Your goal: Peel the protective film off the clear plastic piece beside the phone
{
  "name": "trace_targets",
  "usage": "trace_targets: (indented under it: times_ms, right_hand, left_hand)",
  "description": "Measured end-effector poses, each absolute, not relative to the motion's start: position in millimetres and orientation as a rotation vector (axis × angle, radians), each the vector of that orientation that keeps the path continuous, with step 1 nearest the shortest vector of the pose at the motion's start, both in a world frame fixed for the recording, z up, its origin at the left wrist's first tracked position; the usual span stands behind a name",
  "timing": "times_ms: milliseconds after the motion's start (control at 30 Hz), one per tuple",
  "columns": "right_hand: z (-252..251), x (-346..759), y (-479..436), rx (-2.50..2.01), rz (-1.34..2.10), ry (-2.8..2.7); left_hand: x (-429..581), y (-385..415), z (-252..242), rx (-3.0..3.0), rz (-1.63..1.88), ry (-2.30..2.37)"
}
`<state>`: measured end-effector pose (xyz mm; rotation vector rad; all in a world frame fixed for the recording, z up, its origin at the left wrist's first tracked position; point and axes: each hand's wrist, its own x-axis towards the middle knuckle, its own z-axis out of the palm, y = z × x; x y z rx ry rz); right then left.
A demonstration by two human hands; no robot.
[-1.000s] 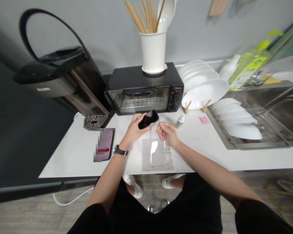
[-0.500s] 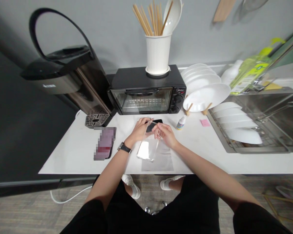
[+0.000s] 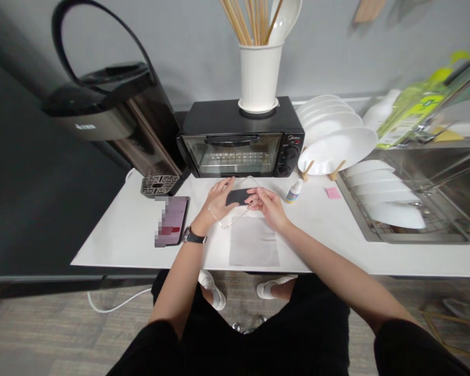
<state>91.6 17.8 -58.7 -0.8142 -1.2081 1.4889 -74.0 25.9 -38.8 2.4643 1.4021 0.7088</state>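
Note:
Above the counter I hold a clear phone case (image 3: 227,225), tilted sideways. My left hand (image 3: 218,201) grips its left part, the thumb and fingers spread across it. At the right edge, the fingers of my right hand (image 3: 267,203) are closed in a pinch on the case. A dark flat rectangle (image 3: 238,197) shows between the hands, partly covered by fingers; I cannot tell its kind. Nearer me lies a greyish translucent sheet (image 3: 254,245), flat on the counter. Right of my right hand stands a small white bottle (image 3: 293,192).
A phone (image 3: 176,222) lies left on the white counter (image 3: 113,235). Behind are a black water dispenser (image 3: 156,136) and a toaster oven (image 3: 235,151) bearing a cup of chopsticks (image 3: 259,73). Plates (image 3: 337,149), a pink note (image 3: 332,192) and a sink (image 3: 399,237) are at right.
The clear case has turned from near upright to sideways and moved away from me, off the sheet. My left hand has shifted onto its left part, and the view has moved slightly.

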Motion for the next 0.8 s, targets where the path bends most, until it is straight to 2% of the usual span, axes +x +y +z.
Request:
trace_targets:
  times_ms: [167, 300, 600, 800]
  right_hand:
    - [-61, 87, 15, -0.883, 1.435, -1.25]
    - [-62, 78, 6, -0.958, 1.379, -1.336]
    - [-36, 107, -66, -1.19, 0.996, -1.569]
    - [-46, 130, -115, -1.417, 0.68, -1.715]
  left_hand:
    - [-98, -43, -33, 2.09, 0.983, 1.439]
    - [-93, -64, -33, 1.984, 1.159, 1.554]
    - [-101, -76, -20, 2.165, 0.838, 1.677]
    - [-108, -94, -32, 2.251, 0.64, 1.758]
